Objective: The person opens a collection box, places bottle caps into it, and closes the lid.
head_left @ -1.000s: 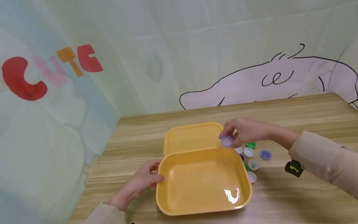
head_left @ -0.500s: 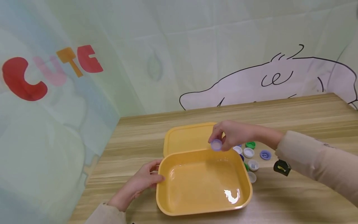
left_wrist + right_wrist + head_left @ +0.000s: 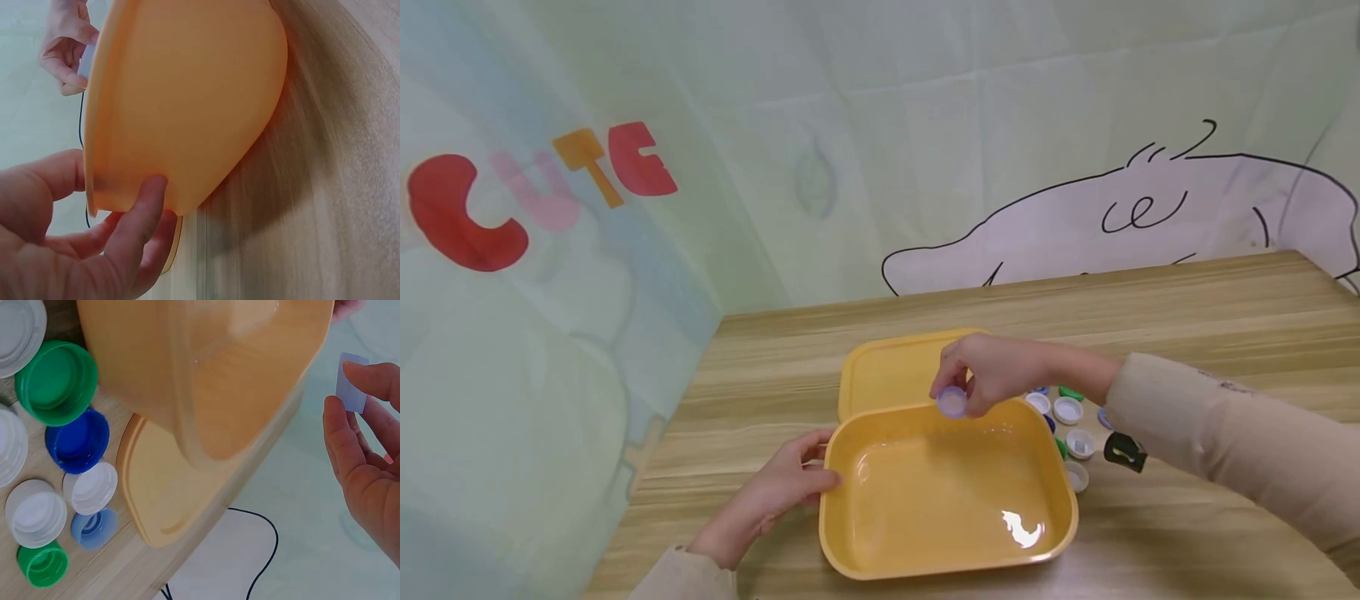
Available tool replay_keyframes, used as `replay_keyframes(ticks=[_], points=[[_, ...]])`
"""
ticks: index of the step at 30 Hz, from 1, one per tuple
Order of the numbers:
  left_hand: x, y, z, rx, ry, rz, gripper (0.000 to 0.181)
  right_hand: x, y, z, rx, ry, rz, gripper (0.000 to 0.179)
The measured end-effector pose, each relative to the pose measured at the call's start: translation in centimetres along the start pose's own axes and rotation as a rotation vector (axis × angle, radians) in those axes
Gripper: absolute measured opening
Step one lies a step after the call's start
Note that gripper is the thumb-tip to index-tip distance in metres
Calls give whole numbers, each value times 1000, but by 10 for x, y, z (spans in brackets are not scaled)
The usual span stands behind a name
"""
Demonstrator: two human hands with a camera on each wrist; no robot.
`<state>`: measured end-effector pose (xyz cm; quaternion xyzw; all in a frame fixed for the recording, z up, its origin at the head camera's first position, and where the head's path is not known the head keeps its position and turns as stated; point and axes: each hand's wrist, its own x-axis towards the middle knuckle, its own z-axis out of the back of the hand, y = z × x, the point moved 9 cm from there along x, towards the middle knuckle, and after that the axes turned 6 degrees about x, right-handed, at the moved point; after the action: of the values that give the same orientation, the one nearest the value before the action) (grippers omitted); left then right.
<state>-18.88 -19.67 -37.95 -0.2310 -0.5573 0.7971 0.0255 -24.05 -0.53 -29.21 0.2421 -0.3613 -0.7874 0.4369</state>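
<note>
A yellow plastic box (image 3: 955,500) stands with its open top up, its inside bare. My left hand (image 3: 786,483) grips its left rim, thumb over the edge and fingers against the outer wall (image 3: 187,94). Between thumb and fingers, my right hand (image 3: 992,371) pinches a light purple bottle cap (image 3: 952,402), held just over the box's back rim. In the right wrist view the cap (image 3: 352,382) is seen edge-on at the fingertips. Behind the box lies a flat yellow lid (image 3: 887,375), partly covered by the box and right hand.
Several bottle caps lie right of the box: white (image 3: 1067,410), green (image 3: 56,382), dark blue (image 3: 76,440) and light blue (image 3: 94,528). The wooden table (image 3: 775,375) ends at a printed curtain (image 3: 850,167). A black wrist device (image 3: 1125,452) hangs under the right sleeve.
My right hand has moved left and slightly toward me with the purple cap, from the box's back right corner to the middle of its back rim. The left hand and box stay put.
</note>
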Motion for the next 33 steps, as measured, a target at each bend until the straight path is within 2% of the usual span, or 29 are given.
replay_keyframes(ticks=[9, 23, 33], points=[[-1, 0, 0, 1, 2, -3, 63, 20, 16, -13, -62, 27, 106, 29], [0, 1, 0, 0, 8, -5, 63, 39, 26, -28, -31, 61, 142, 32], [0, 1, 0, -8, 22, -17, 64, 56, 35, -50, -11, 105, 187, 30]])
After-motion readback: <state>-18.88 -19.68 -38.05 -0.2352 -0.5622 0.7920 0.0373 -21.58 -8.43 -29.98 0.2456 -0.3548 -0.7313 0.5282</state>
